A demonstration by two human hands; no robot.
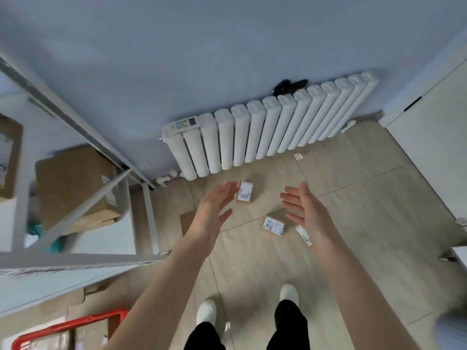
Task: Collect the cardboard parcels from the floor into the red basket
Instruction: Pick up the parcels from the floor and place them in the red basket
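Three small cardboard parcels with white labels lie on the tiled floor below the radiator. One parcel sits just right of my left hand's fingertips. A second parcel lies between my hands, and a third parcel is partly hidden under my right hand. My left hand and my right hand are both stretched out above the floor, fingers apart, palms facing each other, holding nothing. The red basket stands at the bottom left with cardboard parcels inside; only its rim and corner show.
A white metal shelf frame with a large cardboard box fills the left side. A white radiator runs along the back wall. A white cabinet stands at the right. A scrap of paper lies near the radiator. My feet in white shoes are below.
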